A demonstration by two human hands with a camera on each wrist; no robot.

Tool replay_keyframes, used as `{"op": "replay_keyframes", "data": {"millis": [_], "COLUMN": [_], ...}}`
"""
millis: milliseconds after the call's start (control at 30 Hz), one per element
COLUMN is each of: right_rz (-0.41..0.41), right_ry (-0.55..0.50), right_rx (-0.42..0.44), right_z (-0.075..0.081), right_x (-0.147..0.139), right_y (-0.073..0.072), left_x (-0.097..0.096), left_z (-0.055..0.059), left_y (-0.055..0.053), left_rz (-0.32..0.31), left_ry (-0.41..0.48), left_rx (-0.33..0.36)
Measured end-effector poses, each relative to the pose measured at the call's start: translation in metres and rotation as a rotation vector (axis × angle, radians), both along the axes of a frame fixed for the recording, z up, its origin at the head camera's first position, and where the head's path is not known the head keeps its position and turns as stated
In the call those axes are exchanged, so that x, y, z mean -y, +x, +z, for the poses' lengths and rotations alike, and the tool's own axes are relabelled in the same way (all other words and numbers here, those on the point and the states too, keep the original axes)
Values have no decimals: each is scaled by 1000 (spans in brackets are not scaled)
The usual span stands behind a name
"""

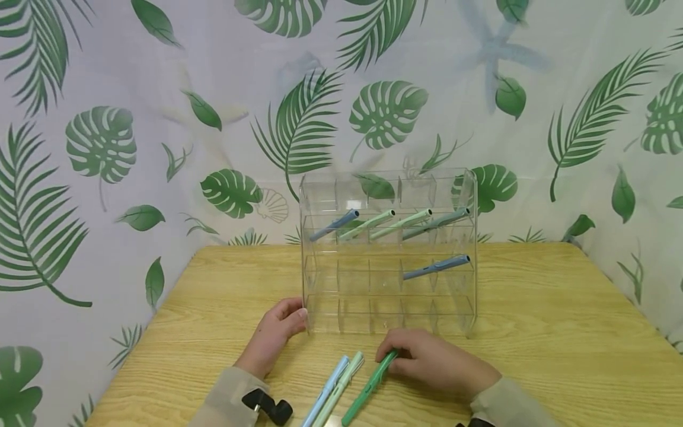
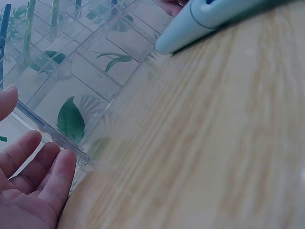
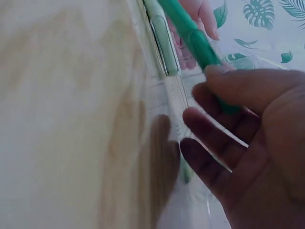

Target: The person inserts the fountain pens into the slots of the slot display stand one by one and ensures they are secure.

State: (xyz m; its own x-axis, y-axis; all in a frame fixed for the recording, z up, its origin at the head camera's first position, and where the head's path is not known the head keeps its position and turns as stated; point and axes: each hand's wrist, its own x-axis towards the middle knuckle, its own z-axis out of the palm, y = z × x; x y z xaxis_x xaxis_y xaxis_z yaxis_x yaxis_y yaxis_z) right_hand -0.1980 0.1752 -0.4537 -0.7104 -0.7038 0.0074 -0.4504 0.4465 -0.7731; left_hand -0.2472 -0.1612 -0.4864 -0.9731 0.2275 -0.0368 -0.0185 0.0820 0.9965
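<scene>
A clear display rack (image 1: 386, 305) with rows of compartments stands upright on the table. My left hand (image 1: 274, 332) is at its left side edge; in the left wrist view the fingers (image 2: 62, 171) are loosely extended beside the clear side panel, thumb apart. My right hand (image 1: 427, 359) pinches a green pen (image 1: 368, 388) near its upper end between thumb and fingers, in front of the rack. Left of it, a light blue pen (image 1: 325, 391) and a pale green pen (image 1: 341, 385) lie side by side on the table.
Several pens rest slanted in the rack: a blue pen (image 1: 335, 225), two pale green ones and a dark green pen (image 1: 437, 224) in an upper row, and another blue pen (image 1: 437, 267) lower right. Behind the wooden table (image 1: 549, 308) hangs a leaf-patterned cloth (image 1: 453, 130).
</scene>
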Motion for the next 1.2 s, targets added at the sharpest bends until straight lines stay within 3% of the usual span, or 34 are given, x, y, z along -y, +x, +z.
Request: {"op": "replay_keyframes", "data": {"millis": [300, 500, 833, 1200], "right_rz": [-4, -37, -18, -10], "right_ry": [-65, -101, -243, -329], "right_rx": [14, 81, 131, 99], "right_z": [4, 7, 8, 11], "right_x": [-4, -5, -7, -9], "right_y": [-2, 0, 0, 1], "left_x": [0, 0, 0, -1], "left_z": [0, -3, -5, -9], "left_y": [1, 0, 2, 2], "left_rz": [-13, -15, -14, -12], "left_ry": [14, 25, 14, -2], "left_rx": [-22, -19, -31, -42]}}
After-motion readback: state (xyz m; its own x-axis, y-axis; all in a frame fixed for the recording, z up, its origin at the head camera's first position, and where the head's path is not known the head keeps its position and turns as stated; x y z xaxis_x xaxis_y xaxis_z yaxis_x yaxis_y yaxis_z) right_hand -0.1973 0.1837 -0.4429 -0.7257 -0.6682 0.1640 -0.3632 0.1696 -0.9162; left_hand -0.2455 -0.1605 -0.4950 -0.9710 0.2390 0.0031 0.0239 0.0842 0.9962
